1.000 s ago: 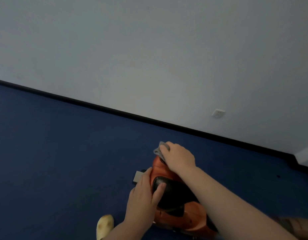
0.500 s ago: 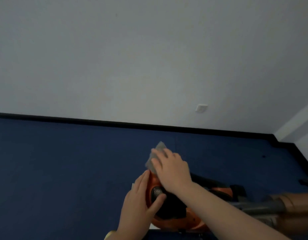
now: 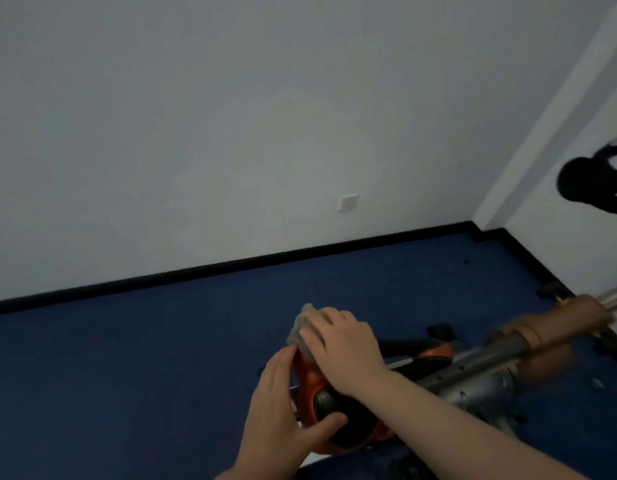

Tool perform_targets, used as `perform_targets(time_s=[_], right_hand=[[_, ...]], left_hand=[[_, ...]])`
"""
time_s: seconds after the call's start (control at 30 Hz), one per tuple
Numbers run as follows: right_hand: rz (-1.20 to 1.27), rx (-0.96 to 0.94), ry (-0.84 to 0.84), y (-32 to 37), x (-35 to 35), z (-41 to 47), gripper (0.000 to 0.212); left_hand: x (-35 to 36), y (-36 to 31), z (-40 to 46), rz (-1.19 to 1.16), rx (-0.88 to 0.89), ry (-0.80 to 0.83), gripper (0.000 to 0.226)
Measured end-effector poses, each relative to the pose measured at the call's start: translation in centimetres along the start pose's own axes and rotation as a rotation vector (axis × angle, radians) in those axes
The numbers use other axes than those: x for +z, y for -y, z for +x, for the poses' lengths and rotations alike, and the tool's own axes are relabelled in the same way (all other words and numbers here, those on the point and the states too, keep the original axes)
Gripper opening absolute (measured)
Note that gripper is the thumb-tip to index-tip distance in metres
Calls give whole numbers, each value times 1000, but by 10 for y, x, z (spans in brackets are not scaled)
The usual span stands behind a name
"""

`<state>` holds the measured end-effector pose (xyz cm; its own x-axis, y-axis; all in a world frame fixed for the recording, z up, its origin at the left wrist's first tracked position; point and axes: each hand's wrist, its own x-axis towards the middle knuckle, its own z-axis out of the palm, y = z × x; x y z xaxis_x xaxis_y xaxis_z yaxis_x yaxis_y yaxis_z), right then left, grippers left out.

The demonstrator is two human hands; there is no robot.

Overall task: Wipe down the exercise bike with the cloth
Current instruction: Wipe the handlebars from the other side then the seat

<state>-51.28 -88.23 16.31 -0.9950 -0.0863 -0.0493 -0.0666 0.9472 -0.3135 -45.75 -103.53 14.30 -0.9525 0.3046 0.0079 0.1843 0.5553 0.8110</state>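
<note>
On bike (image 3: 308, 379): cloth (image 3: 300, 332), right hand (image 3: 345, 348).

Wide open blue floor (image 3: 127, 368) to the left of the bike's orange housing (image 3: 308, 377), nothing on it right up to the black skirting (image 3: 196, 270) and the wall (image 3: 230, 116). The right side is crowded: the grey frame tube (image 3: 487, 358) and tan padded bar (image 3: 556, 323) cross there (blurred, mind you), with a black handle (image 3: 591, 183) hanging above near the corner.
</note>
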Motion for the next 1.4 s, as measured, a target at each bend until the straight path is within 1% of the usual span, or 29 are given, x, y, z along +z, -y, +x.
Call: perform_targets(time_s=[0.07, 0.17, 0.23, 0.27, 0.33, 0.37, 0.4, 0.43, 0.47, 0.5, 0.57, 0.63, 0.7, 0.77, 0.8, 0.87, 0.97, 1.0, 1.07, 1.13, 1.17, 1.23, 1.27, 1.33, 1.4], right_hand=[[28, -72, 0, -13, -3, -22, 53], [-75, 15, -16, -65, -18, -42, 48], [-168, 139, -8, -93, -28, -46, 45], [-245, 162, -11, -97, -29, -46, 42], [-373, 230, -71, -83, -24, -43, 33], [-368, 294, -98, -70, -15, -42, 35], [-296, 336, -141, -53, -3, -45, 41], [-189, 334, -195, -36, 8, -50, 47], [-78, 322, -226, -23, 16, -57, 51], [17, 328, -223, -17, 19, -63, 52], [57, 405, -217, -24, 19, -71, 55], [34, 588, -263, -39, 15, -69, 55], [128, 782, -294, -49, 5, -58, 55], [224, 901, -310, -45, -1, -47, 55], [231, 937, -311, -38, 0, -44, 56], [178, 935, -335, -12, 13, -47, 57], [139, 820, -367, 45, 41, -67, 57], [156, 796, -344, 57, 47, -75, 57], [161, 768, -278, 59, 47, -86, 61], [173, 792, -246, 45, 34, -86, 62], [234, 829, -239, 39, 25, -82, 62], [357, 918, -258, 39, 16, -73, 61], [351, 952, -285, 47, 20, -69, 61], [228, 938, -328, 73, 38, -69, 59], [90, 832, -295, 99, 55, -83, 63]], left_hand=[[-5, 3, 8, 10, 69, 51, 114], [-10, 5, 21, 45, 151, 140, 122], [-12, 4, 29, 165, 231, 203, 119], [-13, 4, 34, 203, 263, 229, 117], [-16, 6, 44, 232, 308, 280, 107], [-17, 7, 50, 218, 321, 290, 97], [-18, 7, 56, 186, 320, 286, 84], [-18, 6, 63, 147, 302, 275, 71], [-18, 4, 70, 113, 278, 270, 62], [-16, 1, 78, 88, 256, 274, 57], [-11, -3, 89, 109, 246, 295, 52], [-4, -5, 95, 180, 274, 258, 44], [1, -4, 96, 207, 295, 210, 40], [2, -1, 97, 207, 316, 211, 40], [2, 1, 97, 204, 330, 218, 40], [1, 3, 98, 190, 363, 226, 40], [0, 5, 98, 143, 389, 231, 39], [0, 7, 98, 118, 392, 241, 38], [-3, 9, 98, 74, 409, 270, 38], [-6, 10, 99, 52, 424, 305, 38], [-7, 11, 100, 52, 431, 318, 38], [-9, 12, 101, 52, 438, 329, 39], [-9, 12, 101, 47, 439, 329, 39], [-9, 13, 100, 36, 438, 327, 38], [-9, 13, 100, 38, 437, 339, 39]])
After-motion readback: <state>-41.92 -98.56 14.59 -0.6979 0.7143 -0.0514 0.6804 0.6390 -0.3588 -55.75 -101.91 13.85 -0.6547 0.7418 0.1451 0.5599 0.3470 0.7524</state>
